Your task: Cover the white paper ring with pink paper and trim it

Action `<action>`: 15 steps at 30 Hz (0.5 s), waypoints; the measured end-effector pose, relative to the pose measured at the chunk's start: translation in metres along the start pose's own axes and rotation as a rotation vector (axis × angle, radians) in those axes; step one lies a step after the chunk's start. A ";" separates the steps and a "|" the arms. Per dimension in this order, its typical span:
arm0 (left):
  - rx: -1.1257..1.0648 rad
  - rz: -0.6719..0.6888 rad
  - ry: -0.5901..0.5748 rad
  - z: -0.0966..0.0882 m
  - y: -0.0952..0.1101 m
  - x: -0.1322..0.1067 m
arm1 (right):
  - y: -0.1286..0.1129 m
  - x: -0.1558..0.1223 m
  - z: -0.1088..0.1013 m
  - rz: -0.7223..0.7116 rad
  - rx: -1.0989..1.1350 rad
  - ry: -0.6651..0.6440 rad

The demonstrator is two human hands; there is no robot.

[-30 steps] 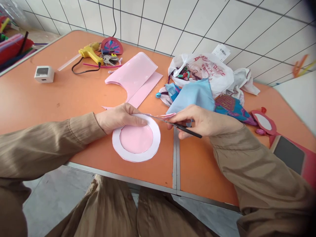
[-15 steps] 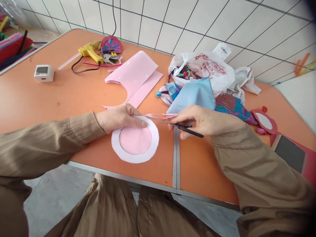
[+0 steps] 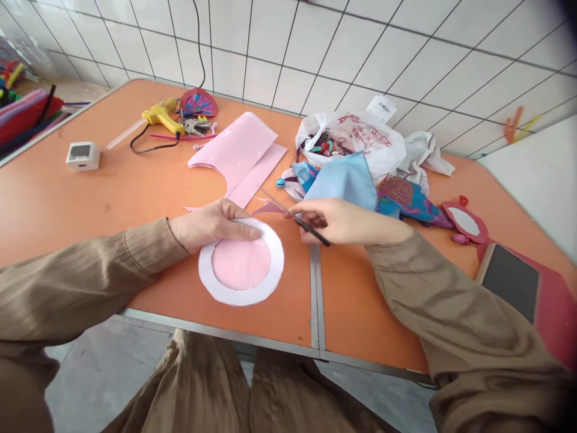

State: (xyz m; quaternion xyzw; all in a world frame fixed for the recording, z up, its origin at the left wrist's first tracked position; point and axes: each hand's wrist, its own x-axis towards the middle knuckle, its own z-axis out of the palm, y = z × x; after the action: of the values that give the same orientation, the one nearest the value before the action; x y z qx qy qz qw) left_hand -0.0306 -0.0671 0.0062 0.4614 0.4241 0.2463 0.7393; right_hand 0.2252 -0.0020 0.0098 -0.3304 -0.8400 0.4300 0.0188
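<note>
My left hand [image 3: 220, 225] pinches the upper edge of a white paper ring [image 3: 276, 264], thumb on top. Pink sheet [image 3: 241, 264] fills the ring's middle and lies behind it. In my right hand [image 3: 327, 219] is a pair of scissors [image 3: 312, 230] with black handles, its blades pointing up and left, just off the ring. A thin pink strip [image 3: 269, 208] curls beside the blades; whether it still joins the ring I cannot tell. Beyond my left hand lies a larger pink sheet [image 3: 238, 150] with a round cut-out.
A yellow glue gun [image 3: 164, 117], keys [image 3: 196, 126] and a small white box [image 3: 83, 156] are at the back left. A white plastic bag [image 3: 360, 138], blue cloth [image 3: 345, 180] and a dark-screened object [image 3: 509, 279] are to the right. A metal seam [image 3: 316, 300] crosses the orange table [image 3: 148, 264].
My right hand has drawn the scissors away from the ring and turned the blades upward. The pink strip has shifted left, near the ring's top. The view has tilted slightly up.
</note>
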 end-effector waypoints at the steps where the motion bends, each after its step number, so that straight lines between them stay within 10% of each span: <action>1: -0.014 0.002 -0.002 0.000 0.001 -0.001 | -0.004 0.000 0.003 0.033 -0.090 -0.003; 15: -0.043 0.031 0.069 0.001 0.004 -0.002 | -0.045 -0.009 0.048 0.076 -0.808 0.210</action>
State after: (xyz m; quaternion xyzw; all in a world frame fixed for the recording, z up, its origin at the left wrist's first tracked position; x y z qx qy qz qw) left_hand -0.0304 -0.0670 0.0106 0.4431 0.4366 0.2825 0.7302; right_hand 0.1927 -0.0596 0.0144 -0.3840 -0.9218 0.0304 -0.0427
